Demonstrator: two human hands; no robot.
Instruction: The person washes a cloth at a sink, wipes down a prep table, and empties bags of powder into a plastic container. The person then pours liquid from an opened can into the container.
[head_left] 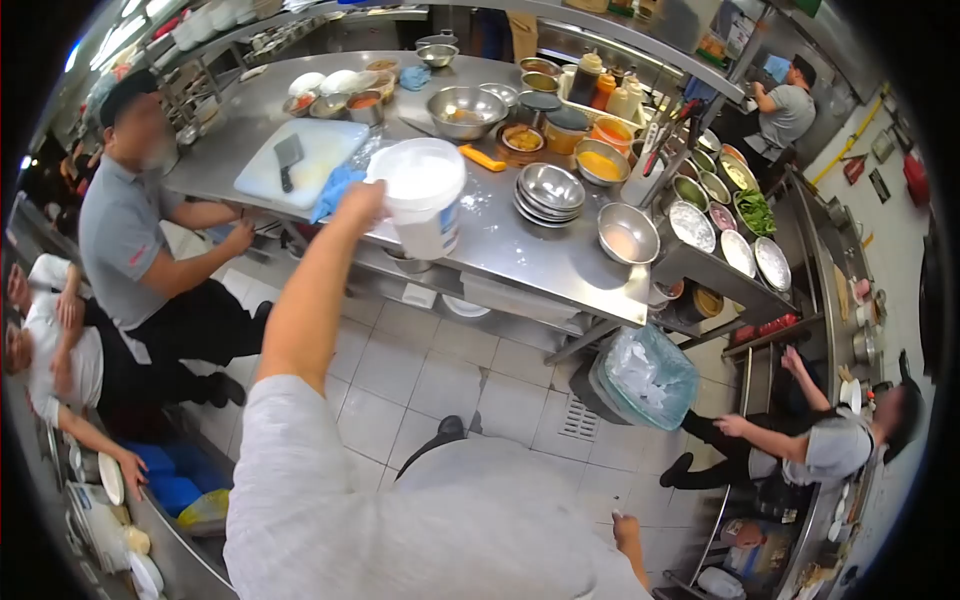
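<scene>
My left hand (362,203) is stretched out over the near edge of the steel worktable, closed on the rim of a white plastic bucket (430,215). White contents show inside the bucket, and a blue label is on its side. Just left of it lies a crumpled blue cloth (337,192), beside a white cutting board (262,178) with a cleaver (288,160) on it. Low on my right side, my right hand (627,532) hangs over the floor with its fingers curled. A small pale bit shows at its fingertips, too small to name.
Stacked steel bowls (548,192), a yellow-handled tool (483,157) and sauce bottles (603,90) stand on the worktable (520,255). A lined bin (645,375) is by its right end. Co-workers stand left (140,220), far left (65,340), right (830,440) and at the back (785,105).
</scene>
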